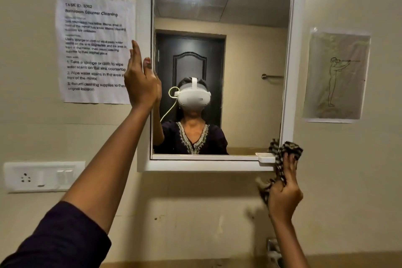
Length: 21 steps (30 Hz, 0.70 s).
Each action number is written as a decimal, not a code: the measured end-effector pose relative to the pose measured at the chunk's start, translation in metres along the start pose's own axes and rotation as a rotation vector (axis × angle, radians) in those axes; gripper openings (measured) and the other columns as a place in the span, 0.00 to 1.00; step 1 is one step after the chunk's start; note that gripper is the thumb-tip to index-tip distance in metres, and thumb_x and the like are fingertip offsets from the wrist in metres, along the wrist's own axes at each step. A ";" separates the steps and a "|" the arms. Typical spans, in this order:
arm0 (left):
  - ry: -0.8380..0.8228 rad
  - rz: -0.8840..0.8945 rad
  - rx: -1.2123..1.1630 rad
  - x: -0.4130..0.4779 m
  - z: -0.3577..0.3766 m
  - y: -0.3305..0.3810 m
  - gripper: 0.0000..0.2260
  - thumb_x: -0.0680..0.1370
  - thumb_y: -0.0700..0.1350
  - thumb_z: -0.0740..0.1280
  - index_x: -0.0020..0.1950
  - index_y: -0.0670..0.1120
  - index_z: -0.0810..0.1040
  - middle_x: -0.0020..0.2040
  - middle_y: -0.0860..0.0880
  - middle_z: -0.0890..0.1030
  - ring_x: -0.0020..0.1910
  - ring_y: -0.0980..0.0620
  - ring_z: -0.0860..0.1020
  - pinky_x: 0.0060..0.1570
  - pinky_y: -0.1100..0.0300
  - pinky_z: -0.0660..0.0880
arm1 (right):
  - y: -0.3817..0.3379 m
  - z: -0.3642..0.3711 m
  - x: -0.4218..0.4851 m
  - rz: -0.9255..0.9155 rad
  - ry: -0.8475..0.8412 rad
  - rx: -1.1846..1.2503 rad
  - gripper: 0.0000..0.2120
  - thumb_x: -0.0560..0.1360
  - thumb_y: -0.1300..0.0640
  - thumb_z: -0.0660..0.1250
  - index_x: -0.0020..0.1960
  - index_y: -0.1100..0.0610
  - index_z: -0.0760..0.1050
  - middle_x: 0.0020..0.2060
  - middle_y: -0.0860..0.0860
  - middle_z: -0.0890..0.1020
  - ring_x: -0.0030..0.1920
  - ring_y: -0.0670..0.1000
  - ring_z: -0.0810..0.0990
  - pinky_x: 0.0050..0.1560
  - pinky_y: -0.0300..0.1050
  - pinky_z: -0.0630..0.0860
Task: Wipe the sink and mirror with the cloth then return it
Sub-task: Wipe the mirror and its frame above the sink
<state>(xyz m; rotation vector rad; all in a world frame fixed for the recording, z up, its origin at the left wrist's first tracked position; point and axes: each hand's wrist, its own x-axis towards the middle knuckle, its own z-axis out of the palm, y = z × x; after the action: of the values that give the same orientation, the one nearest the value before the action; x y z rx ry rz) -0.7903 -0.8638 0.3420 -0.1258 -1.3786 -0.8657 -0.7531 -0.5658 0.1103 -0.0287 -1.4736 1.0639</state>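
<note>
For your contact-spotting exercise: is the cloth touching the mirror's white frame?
Touching. In the head view the cloth, gripped in the right hand, overlaps the frame's lower right corner with no visible gap.

Printed instruction sheet point(95, 49) fixed to the wall, left side. White switch and socket plate point(43, 176) mounted below it, lower left. Sheet bearing a line drawing of a standing figure point(336, 75) fixed to the wall, right side. Metal fitting point(274, 250) at the bottom edge, partly hidden; type unclear.
</note>
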 end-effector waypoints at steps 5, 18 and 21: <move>0.002 -0.019 0.005 -0.002 -0.003 0.005 0.22 0.81 0.45 0.56 0.75 0.44 0.58 0.72 0.41 0.68 0.71 0.46 0.67 0.66 0.67 0.59 | -0.029 0.035 -0.022 0.289 0.215 0.104 0.28 0.72 0.72 0.56 0.71 0.57 0.62 0.71 0.57 0.64 0.72 0.58 0.62 0.71 0.50 0.61; -0.019 0.017 -0.017 -0.004 -0.006 0.003 0.22 0.81 0.44 0.56 0.75 0.43 0.58 0.72 0.41 0.67 0.72 0.46 0.65 0.62 0.73 0.54 | -0.137 0.141 -0.153 -0.705 -0.497 -0.186 0.33 0.66 0.69 0.58 0.70 0.58 0.62 0.71 0.55 0.66 0.75 0.57 0.53 0.74 0.59 0.49; -0.019 0.022 -0.011 -0.004 -0.006 0.003 0.22 0.81 0.44 0.55 0.75 0.43 0.57 0.73 0.41 0.66 0.73 0.46 0.63 0.62 0.74 0.51 | -0.117 0.132 -0.125 -0.982 -0.542 -0.212 0.23 0.74 0.66 0.60 0.68 0.57 0.67 0.69 0.54 0.70 0.73 0.57 0.61 0.72 0.57 0.59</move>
<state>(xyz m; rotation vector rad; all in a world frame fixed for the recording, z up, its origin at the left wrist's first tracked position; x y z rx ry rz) -0.7833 -0.8632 0.3377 -0.1575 -1.3881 -0.8555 -0.7637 -0.7816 0.1080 0.8075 -1.7581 0.0987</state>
